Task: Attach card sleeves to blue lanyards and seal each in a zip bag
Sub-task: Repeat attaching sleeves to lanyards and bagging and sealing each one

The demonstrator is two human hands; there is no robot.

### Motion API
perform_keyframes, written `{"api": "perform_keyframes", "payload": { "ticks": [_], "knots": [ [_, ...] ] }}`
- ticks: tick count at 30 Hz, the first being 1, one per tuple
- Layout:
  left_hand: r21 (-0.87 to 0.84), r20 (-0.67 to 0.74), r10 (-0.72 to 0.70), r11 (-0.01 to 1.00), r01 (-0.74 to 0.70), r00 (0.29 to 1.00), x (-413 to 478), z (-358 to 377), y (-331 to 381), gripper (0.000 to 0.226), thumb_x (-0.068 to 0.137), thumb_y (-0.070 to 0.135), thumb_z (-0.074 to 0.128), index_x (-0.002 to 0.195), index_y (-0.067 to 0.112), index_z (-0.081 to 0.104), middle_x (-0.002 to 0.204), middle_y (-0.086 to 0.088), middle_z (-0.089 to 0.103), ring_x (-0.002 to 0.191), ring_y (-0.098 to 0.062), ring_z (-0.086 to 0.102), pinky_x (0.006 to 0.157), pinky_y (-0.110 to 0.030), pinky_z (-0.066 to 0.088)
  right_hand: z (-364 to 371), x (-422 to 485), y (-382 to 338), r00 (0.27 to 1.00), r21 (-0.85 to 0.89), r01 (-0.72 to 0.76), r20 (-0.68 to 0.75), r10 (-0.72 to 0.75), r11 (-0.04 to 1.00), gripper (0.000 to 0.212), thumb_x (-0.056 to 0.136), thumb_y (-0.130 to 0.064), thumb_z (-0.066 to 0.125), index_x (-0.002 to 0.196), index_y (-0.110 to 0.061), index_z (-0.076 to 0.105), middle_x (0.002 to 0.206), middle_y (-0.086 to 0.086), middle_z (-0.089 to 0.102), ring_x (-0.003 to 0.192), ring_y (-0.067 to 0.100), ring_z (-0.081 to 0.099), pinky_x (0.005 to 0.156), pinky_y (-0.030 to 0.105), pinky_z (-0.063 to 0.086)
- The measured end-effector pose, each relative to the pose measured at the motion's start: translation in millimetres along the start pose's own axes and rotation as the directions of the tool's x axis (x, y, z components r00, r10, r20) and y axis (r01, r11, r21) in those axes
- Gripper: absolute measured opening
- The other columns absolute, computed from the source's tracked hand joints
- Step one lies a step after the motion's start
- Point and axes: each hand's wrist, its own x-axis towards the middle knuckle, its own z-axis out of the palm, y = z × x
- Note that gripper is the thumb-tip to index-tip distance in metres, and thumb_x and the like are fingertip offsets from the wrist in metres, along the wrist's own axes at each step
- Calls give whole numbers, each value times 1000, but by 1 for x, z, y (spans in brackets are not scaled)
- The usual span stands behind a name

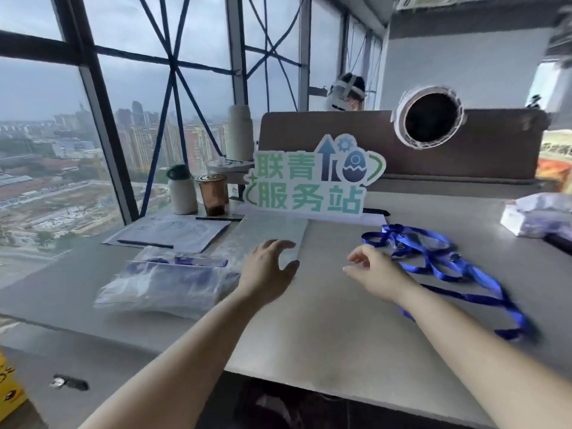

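A person's two bare forearms reach from the near edge over a grey desk (325,320) beside a tall window looking onto a city.

The left hand (267,269) is at the middle of the desk, its grip wide, with fingers spread and relaxed and nothing in it. It is over the near edge of a flat stack of clear plastic bags (266,233). Whether the fingertips touch the stack cannot be told.

The right hand (376,269) is just to the right of the left hand. Its grip is loose and half open, the fingers lightly curled around nothing.

Just right of that hand, a tangle of blue lanyards (433,258) lies loose on the desk, with one strap trailing toward the near right. Something clear lies among the loops, but it is too blurred to identify.

On the left, near the left hand, is a pile of filled zip bags (161,286). Blue lanyard ribbon shows through the clear plastic. Whether the bags are sealed cannot be seen.

Farther back on the left are sheets of paper (173,233), a white bottle with a dark lid (182,193), and a clear cup (213,193) holding a brown drink. A standing sign (312,181) with green lettering is at the far middle. A white tissue pack (538,215) lies at the far right. Beyond a brown partition (340,137), another person (346,94) wears a headset.
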Motion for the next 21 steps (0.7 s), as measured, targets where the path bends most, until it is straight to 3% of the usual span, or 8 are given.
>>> {"api": "perform_keyframes", "payload": {
  "ticks": [6,10,12,15,17,19,21],
  "knots": [
    [-23,176,90,996,-87,980,11,67,46,42,88,37,58,129,29,51,138,6,47,126,-18,42,102,-29,35,-43,-32,71,980,-41,-158,-132,151,987,15,86,-29,61,99,-24,56,104,-10,60,96,10,56,78,23,39],
    [-42,241,105,994,-98,965,17,94,61,43,86,39,58,128,32,51,139,7,46,126,-19,42,103,-30,34,-54,-39,102,963,-75,-224,-170,209,972,15,84,-33,61,97,-31,54,107,-13,58,102,12,55,86,30,46],
    [32,209,93,994,-102,974,21,98,61,47,86,43,56,132,33,46,144,6,41,131,-20,38,107,-33,30,-56,-37,110,961,-115,-228,-187,204,967,20,84,-35,61,103,-30,56,113,-11,58,107,12,54,89,32,46],
    [365,110,-73,931,28,991,29,93,49,66,87,56,46,143,26,26,157,-8,13,144,-30,9,116,-43,5,-54,-32,109,968,-214,-202,-195,160,956,27,86,-34,59,111,-24,57,117,-8,59,111,15,52,93,33,44],
    [455,97,-255,871,185,962,33,87,32,74,87,61,38,146,20,19,158,-16,3,145,-36,-1,116,-49,-5,-50,-26,104,976,-282,-169,-183,120,945,29,88,-33,55,115,-23,56,120,-6,59,113,17,51,95,33,42],
    [463,126,-352,848,259,928,34,82,16,74,87,64,34,143,17,24,155,-17,15,144,-36,9,116,-52,-3,-42,-19,98,982,-322,-140,-163,91,936,32,89,-32,53,119,-23,55,123,-7,59,117,17,49,97,31,39],
    [438,150,-311,872,219,938,32,80,6,67,88,62,34,138,18,32,148,-11,33,140,-32,23,116,-52,3,-31,-10,91,987,-355,-103,-152,51,929,35,88,-35,55,121,-24,54,125,-9,59,120,15,49,97,29,35]
  ]
}}
